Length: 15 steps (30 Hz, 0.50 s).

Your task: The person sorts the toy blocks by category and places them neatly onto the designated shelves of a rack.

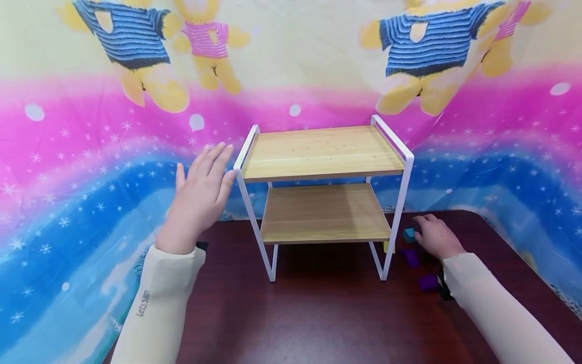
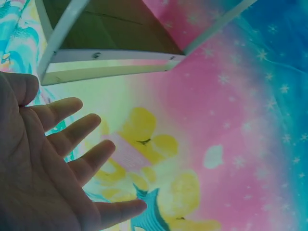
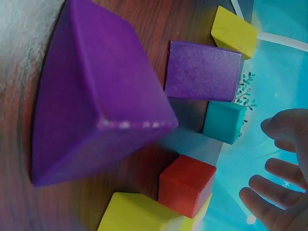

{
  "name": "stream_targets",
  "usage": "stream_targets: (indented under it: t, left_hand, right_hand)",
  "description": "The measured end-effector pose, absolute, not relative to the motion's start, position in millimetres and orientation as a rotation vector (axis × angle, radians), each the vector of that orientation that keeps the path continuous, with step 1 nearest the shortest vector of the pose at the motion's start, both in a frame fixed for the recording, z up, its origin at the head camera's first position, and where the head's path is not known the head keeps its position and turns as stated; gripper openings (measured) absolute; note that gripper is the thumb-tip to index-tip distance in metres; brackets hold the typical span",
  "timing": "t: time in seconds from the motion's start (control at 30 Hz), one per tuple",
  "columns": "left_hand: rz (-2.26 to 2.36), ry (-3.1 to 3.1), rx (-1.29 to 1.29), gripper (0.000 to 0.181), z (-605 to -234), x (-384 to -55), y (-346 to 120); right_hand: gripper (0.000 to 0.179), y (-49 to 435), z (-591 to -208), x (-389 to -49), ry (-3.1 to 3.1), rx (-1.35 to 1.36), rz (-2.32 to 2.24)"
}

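My left hand (image 1: 202, 197) is raised with its fingers straight and spread, beside the left post of a two-tier shelf (image 1: 325, 151) with wooden boards and a white frame. In the left wrist view, its palm faces the camera with nothing in it. On the right side of the table, my right hand (image 1: 438, 236) hovers close to a teal cube (image 1: 409, 235), fingers loosely extended and holding nothing. Two purple blocks (image 1: 410, 258) lie nearer to me. The right wrist view also shows a red cube (image 3: 187, 183) and a yellow block (image 3: 137, 214) near the fingertips.
The shelf stands on a dark reddish-brown table (image 1: 309, 323). Another yellow block (image 1: 389, 247) sits by the shelf's right leg. A colourful curtain (image 1: 295, 101) printed with bears and snowflakes hangs behind the table and along both sides.
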<state>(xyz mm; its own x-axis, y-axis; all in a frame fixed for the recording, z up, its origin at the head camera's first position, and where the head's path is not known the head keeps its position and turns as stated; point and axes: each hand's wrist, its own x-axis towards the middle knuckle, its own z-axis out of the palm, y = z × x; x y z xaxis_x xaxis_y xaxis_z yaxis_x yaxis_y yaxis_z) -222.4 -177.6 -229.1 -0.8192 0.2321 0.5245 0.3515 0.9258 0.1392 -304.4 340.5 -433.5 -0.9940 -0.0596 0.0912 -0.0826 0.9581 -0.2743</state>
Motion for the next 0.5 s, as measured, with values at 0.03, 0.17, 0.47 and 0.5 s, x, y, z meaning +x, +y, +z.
stream_targets:
  t: [0.03,0.17,0.47,0.5]
  left_hand:
    - [-0.305,-2.564,-0.429,0.061,-228.2,-221.8,-176.2]
    - [-0.266,-2.576,-0.469,0.063,-223.6,-220.4,-169.7]
    - [-0.232,-2.615,-0.512,0.069,-219.4,-226.1,-164.4]
    - [-0.227,-2.616,-0.516,0.069,-218.8,-226.7,-163.8]
  right_hand:
    - [0.055,340.4,-433.7,-304.9,-3.03,0.112,0.435]
    - [0.055,340.2,-434.1,-307.0,-3.037,0.125,0.428]
    - [0.053,339.4,-434.3,-310.1,-3.077,0.156,0.413]
    - [0.053,339.6,-434.2,-310.2,-3.081,0.158,0.412]
